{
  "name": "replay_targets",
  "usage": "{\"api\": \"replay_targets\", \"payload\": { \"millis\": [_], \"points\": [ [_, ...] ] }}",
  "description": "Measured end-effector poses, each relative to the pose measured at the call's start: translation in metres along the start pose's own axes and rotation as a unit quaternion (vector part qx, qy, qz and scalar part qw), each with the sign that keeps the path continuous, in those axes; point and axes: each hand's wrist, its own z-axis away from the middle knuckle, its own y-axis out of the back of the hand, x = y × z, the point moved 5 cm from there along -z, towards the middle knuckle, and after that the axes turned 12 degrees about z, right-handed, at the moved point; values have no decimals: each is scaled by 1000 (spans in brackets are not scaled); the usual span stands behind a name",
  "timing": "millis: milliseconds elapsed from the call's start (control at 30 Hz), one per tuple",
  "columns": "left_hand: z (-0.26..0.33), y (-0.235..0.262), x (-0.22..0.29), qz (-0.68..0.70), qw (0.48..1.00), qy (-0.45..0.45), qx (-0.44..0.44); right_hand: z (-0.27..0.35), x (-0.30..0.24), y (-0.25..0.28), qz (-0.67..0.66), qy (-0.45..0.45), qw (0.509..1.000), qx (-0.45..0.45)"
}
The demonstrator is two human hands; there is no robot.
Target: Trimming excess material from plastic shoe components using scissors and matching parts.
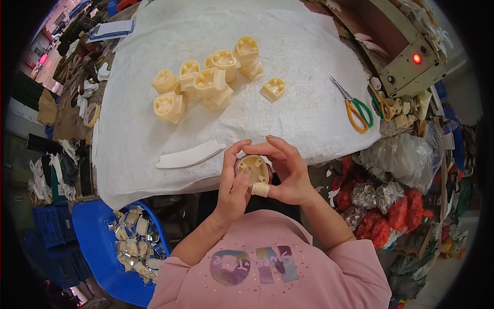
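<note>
Head view: cradling a cream moulded plastic part (253,169) at lower centre of the frame, just past the near edge of the worktop (309,103). Left hand (234,185) curling its fingers (237,150) around the part's left side, pinching it; right hand (288,172) closing from the right, its bandaged thumb (260,189) pressing under the rim, seemingly keeping the open face turned up for viewing. Lying just left of the hands, a white curved strip (189,155). Sitting clustered at upper centre, a pile of matching cream parts (211,85), well apart. Resting at right, green-and-yellow scissors (355,108). Leaving bare white cloth between pile and hands. Standing at lower left, a blue bin (98,232).
</note>
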Motion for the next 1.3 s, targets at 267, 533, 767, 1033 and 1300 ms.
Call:
{"api": "replay_targets", "payload": {
  "millis": [267,533,767,1033,1300],
  "points": [
    [1,3,0,77,993,62,57,11,5,-9,-50,-32,998,26],
    [7,-2,0,-24,997,52,42,13,6,-3,156,-61,983,75],
    [-1,-9,-5,42,997,62,32,-5,30,-8,-232,-333,912,-47],
    [4,-9,-5,-94,994,15,55,4,32,-17,-173,-159,970,-60],
    [0,-6,3,-57,984,-60,155,20,24,-27,2,-128,990,55]
  ]
}}
